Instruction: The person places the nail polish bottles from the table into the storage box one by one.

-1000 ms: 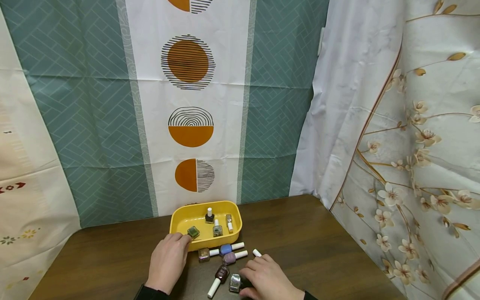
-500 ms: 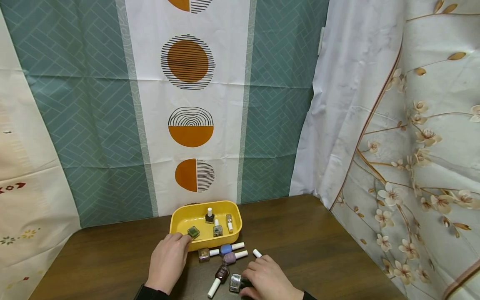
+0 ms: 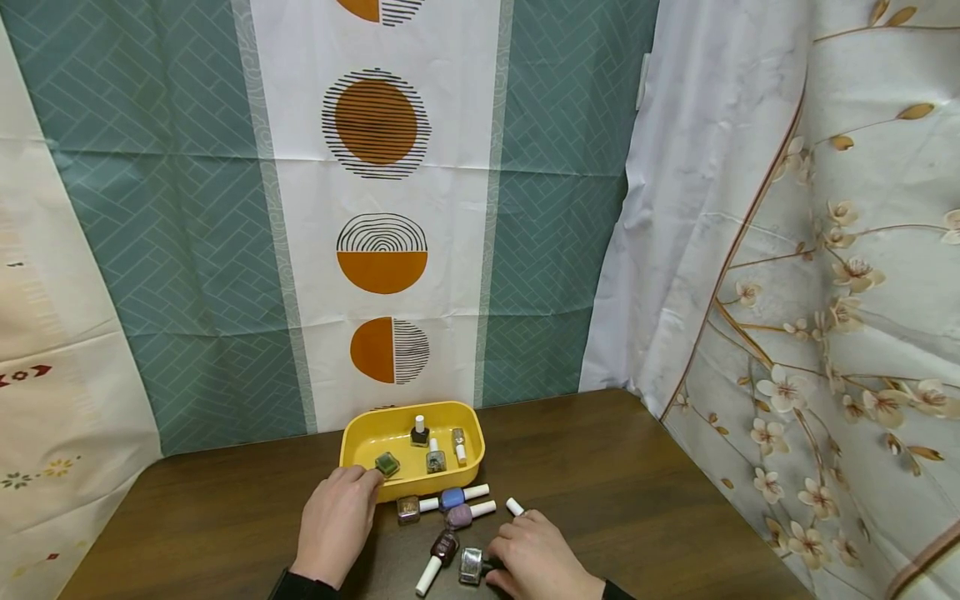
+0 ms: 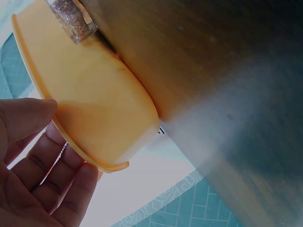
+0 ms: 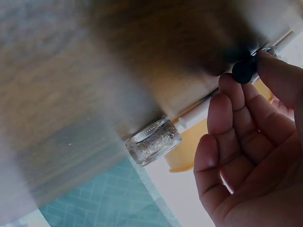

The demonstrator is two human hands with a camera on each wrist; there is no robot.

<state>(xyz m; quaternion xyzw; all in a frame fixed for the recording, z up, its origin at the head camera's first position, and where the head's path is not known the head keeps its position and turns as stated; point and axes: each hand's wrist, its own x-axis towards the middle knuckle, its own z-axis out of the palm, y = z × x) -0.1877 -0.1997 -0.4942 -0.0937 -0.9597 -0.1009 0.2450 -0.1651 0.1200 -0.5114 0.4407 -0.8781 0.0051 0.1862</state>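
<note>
Surface: dark wooden table (image 3: 637,483). Silver bottle (image 3: 471,567) lies on its side; at its three o'clock, the right hand (image 3: 538,557) pinches its black cap (image 5: 244,71). Dark bottle (image 3: 444,547) lies at nine o'clock, purple bottle (image 3: 461,516) at twelve. At ten, the left hand (image 3: 337,521) grips the rim of the yellow tray (image 3: 442,483), located at eleven with four bottles (image 3: 436,462) inside. Teal-and-white curtain (image 3: 450,192) hangs beyond, at twelve.

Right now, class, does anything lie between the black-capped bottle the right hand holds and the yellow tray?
Yes: the lilac bottle and the blue bottle lie on the table between the black-capped bottle and the yellow tray, whose near wall also stands in the way.
</note>
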